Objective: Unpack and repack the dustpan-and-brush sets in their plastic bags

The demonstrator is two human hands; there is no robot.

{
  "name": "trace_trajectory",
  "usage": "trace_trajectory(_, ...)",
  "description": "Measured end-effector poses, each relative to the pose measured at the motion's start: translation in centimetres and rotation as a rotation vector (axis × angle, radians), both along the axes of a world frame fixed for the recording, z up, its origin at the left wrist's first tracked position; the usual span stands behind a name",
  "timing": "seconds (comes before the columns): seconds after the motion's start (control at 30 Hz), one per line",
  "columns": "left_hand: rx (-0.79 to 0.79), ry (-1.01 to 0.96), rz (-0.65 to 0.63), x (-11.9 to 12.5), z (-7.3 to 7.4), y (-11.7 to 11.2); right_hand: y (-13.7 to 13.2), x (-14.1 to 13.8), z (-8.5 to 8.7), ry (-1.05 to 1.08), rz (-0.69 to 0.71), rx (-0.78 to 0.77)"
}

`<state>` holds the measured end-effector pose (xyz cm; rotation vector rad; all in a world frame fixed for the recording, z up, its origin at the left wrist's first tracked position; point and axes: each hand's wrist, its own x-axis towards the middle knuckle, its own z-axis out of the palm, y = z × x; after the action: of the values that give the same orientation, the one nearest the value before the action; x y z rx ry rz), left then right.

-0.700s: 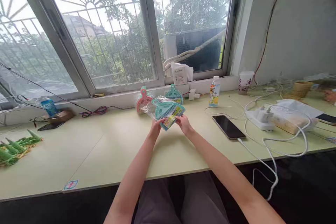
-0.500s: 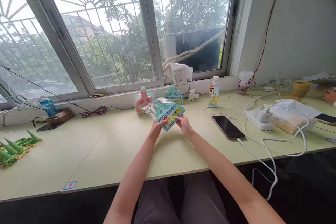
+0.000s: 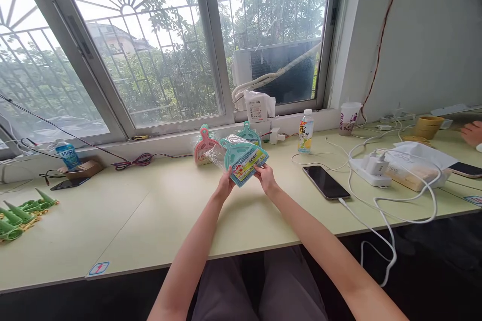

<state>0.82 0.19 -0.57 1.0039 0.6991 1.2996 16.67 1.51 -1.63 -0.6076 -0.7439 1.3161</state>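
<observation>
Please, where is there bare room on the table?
The widest bare patch lies between the green plastic pieces and the left hand; a narrower one separates the right hand from the black phone. Right of that phone it is crowded: white cables, a power strip and a wrapped pack.

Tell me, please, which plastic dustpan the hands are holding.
The nearest turquoise plastic dustpan, gripped by left hand and right hand; the pink plastic dustpan and other turquoise dustpan stand beyond, unheld.

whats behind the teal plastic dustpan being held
Behind the held dustpan are a second teal plastic dustpan, its handle visible, and, farther left, a pink plastic dustpan. Much of the second's lower part is covered.
</observation>
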Motion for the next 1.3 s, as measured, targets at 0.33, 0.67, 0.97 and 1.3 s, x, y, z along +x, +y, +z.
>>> trace_trajectory(0.33,0.018,0.247,-0.201,-0.9,1.0,-1.0,-0.1,0.3,0.3,-0.006,-0.038,0.005)
trace_trajectory(0.67,0.036,0.242,-0.327,-1.4,0.9,-1.7,-0.1,0.7,0.9,-0.048,0.121,0.134)
trace_trajectory(0.97,0.051,0.085,-0.302,-1.7,0.5,-1.1,-0.7,0.1,1.1,-0.043,0.108,0.139)
trace_trajectory(1.3,0.067,-0.037,0.099,-3.7,0.2,0.5,-0.5,-0.9,-0.2,-0.145,0.09,0.041)
